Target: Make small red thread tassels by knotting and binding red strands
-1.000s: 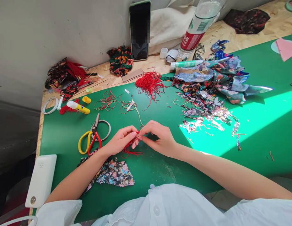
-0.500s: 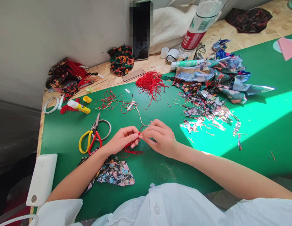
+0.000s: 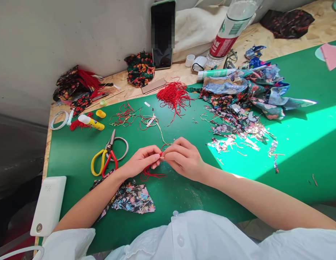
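Note:
My left hand (image 3: 141, 161) and my right hand (image 3: 182, 159) meet over the green mat (image 3: 76, 155), fingertips pinched together on a small bundle of red threads (image 3: 151, 172). The threads' loose ends hang below my left fingers and fan out on the mat. A thin pale cord (image 3: 160, 131) runs from the pinch up toward a tangle of red and beige thread scraps (image 3: 130, 116). Both hands are closed on the bundle.
Yellow and red scissors (image 3: 104, 160) on a metal ring lie left of my hands. A floral fabric piece (image 3: 131, 198) lies under my left forearm. A red thread pile (image 3: 173, 94), fabric scraps (image 3: 244, 94), a glue stick (image 3: 90, 122), a phone (image 3: 162, 34), a bottle (image 3: 227, 32) and a white power bank (image 3: 48, 206) surround them.
Both hands stay pinched on the red thread bundle; the right hand's fingers have shifted slightly closer over the left fingertips. Nothing else has moved.

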`<state>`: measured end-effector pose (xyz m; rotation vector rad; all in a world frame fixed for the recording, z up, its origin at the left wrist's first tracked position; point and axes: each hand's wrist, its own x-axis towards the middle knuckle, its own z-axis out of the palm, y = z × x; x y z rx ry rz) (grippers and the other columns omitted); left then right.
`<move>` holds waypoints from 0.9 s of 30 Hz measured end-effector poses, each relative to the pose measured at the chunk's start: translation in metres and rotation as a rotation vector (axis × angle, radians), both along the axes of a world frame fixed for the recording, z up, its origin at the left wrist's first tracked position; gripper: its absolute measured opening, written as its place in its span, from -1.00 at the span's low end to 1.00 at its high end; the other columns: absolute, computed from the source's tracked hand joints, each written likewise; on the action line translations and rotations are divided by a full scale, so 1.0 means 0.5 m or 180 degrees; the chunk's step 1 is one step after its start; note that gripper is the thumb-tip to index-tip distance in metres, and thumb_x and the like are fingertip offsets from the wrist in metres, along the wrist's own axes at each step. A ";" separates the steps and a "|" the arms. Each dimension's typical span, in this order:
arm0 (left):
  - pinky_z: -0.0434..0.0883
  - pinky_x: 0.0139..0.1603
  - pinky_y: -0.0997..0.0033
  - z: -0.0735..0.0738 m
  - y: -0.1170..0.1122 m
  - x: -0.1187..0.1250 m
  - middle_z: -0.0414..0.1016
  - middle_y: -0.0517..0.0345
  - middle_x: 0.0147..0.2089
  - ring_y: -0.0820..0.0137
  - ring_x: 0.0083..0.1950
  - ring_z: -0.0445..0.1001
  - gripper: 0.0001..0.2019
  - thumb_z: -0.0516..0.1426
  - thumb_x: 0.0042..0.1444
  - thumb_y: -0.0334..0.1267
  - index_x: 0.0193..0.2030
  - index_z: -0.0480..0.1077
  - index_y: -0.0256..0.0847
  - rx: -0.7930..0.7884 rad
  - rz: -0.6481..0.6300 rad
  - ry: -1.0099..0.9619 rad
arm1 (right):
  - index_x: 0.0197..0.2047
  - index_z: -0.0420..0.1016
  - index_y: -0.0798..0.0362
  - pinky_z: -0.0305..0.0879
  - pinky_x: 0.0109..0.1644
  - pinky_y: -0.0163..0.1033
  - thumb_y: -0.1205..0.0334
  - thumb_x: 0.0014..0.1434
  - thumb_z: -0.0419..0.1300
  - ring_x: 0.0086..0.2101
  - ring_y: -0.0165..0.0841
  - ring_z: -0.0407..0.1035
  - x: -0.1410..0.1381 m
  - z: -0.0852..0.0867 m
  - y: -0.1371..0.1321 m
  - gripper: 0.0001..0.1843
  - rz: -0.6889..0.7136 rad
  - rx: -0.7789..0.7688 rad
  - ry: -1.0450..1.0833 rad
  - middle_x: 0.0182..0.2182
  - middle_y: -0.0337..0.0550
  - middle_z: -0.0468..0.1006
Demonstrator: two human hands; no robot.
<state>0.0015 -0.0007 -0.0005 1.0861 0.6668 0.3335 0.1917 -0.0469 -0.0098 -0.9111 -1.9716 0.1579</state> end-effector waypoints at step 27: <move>0.15 -0.44 0.58 0.003 0.004 0.005 0.24 0.26 -0.46 0.64 -0.51 0.18 -0.78 0.22 0.11 -0.20 -0.38 0.34 -0.32 -0.0778 0.0499 -0.0347 | -0.21 0.38 0.13 0.20 -0.15 -0.12 0.14 0.21 0.09 -0.26 -0.27 0.20 0.000 0.001 -0.002 -0.79 0.0095 -0.0731 -0.0956 -0.23 0.00 0.46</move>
